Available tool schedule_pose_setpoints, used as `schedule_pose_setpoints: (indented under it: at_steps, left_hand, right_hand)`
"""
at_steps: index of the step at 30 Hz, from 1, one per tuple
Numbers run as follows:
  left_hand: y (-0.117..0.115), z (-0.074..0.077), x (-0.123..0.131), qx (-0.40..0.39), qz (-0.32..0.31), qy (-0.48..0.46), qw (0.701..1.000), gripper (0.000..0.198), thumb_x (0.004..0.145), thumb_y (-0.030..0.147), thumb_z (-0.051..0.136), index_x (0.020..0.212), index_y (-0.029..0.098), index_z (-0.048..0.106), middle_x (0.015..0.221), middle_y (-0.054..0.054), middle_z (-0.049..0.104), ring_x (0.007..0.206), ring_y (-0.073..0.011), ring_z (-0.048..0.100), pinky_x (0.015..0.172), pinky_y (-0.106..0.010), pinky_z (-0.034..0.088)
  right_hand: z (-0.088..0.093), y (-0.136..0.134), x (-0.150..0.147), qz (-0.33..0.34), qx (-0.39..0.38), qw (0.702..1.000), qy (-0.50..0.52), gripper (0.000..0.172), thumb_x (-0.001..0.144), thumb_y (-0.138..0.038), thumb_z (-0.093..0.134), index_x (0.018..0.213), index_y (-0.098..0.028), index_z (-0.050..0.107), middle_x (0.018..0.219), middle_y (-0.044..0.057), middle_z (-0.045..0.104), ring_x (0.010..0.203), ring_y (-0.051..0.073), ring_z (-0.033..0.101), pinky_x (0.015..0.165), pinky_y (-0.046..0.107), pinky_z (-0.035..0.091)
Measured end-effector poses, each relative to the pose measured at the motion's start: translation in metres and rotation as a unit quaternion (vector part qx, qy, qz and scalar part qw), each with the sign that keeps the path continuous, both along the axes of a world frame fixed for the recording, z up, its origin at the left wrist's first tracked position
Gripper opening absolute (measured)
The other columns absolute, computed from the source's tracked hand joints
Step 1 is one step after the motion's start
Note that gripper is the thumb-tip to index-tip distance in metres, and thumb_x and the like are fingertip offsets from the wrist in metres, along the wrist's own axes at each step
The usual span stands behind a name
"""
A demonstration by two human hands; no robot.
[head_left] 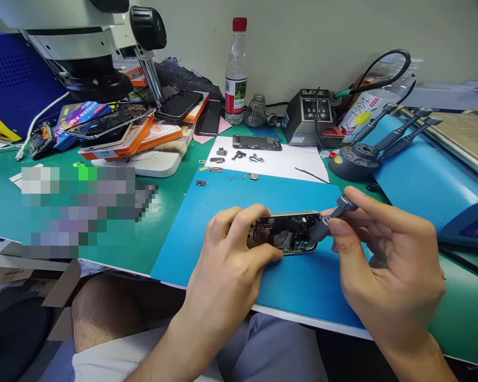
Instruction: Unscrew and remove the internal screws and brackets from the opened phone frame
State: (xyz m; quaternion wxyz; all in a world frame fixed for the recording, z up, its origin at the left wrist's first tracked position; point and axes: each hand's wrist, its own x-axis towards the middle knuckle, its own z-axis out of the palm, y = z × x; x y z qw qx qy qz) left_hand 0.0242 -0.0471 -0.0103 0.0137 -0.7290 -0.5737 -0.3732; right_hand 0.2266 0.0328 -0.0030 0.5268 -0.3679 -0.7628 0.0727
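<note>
My left hand grips an opened phone housing by its left end, fingers on the top edge and thumb on the lower edge. The housing is tipped up over the blue mat, its inner parts facing me. Between the thumb and fingers of my right hand is a grey screwdriver, held at a slant. Its lower end is at the right end of the housing; the tip itself cannot be made out. Small phone parts and a phone screen lie on white paper behind.
A microscope overhangs boxes and phones at the left. Along the wall stand a water bottle, a glass jar and a soldering station. A screwdriver stand and a blue machine are at the right. A blurred patch covers the left.
</note>
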Motion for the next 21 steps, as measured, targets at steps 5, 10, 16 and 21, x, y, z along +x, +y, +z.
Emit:
schedule_pose_setpoints:
  at_steps: [5,10,16,21]
  left_hand:
    - [-0.0005,0.0001,0.0001,0.001,0.001,0.005,1.000,0.027,0.105,0.012,0.068,0.103,0.032,0.085,0.150,-0.006,0.057,0.139,-0.0300,0.048,0.118,-0.050,0.052]
    - [-0.0005,-0.0003,0.0011,0.005,0.002,0.009,1.000,0.026,0.104,0.011,0.070,0.102,0.032,0.085,0.149,-0.006,0.057,0.138,-0.0300,0.049,0.118,-0.050,0.051]
    - [-0.0002,0.0001,0.0017,0.006,0.003,0.011,1.000,0.027,0.104,0.010,0.070,0.102,0.032,0.085,0.149,-0.006,0.057,0.138,-0.0293,0.048,0.119,-0.049,0.049]
    - [0.0000,0.0006,0.0017,0.011,0.005,0.010,1.000,0.027,0.104,0.010,0.070,0.101,0.032,0.085,0.148,-0.006,0.058,0.137,-0.0294,0.049,0.118,-0.048,0.051]
  right_hand:
    - [0.0036,0.0046,-0.0016,0.023,-0.006,0.999,0.023,0.068,0.088,-0.016,0.087,0.148,-0.042,0.068,0.122,0.003,0.074,0.097,0.026,0.074,0.084,0.047,0.064]
    - [0.0057,0.0084,-0.0024,-0.010,0.021,0.999,0.040,0.056,0.089,-0.015,0.086,0.139,-0.037,0.075,0.117,0.002,0.080,0.099,0.026,0.078,0.094,0.050,0.062]
    - [0.0082,0.0087,-0.0039,0.001,-0.009,0.999,0.035,0.048,0.093,-0.017,0.083,0.136,-0.036,0.075,0.119,0.002,0.079,0.103,0.025,0.079,0.097,0.048,0.063]
    - [0.0090,0.0094,-0.0043,0.019,-0.015,0.999,0.040,0.048,0.091,-0.016,0.084,0.135,-0.035,0.075,0.120,0.002,0.079,0.104,0.025,0.078,0.099,0.048,0.062]
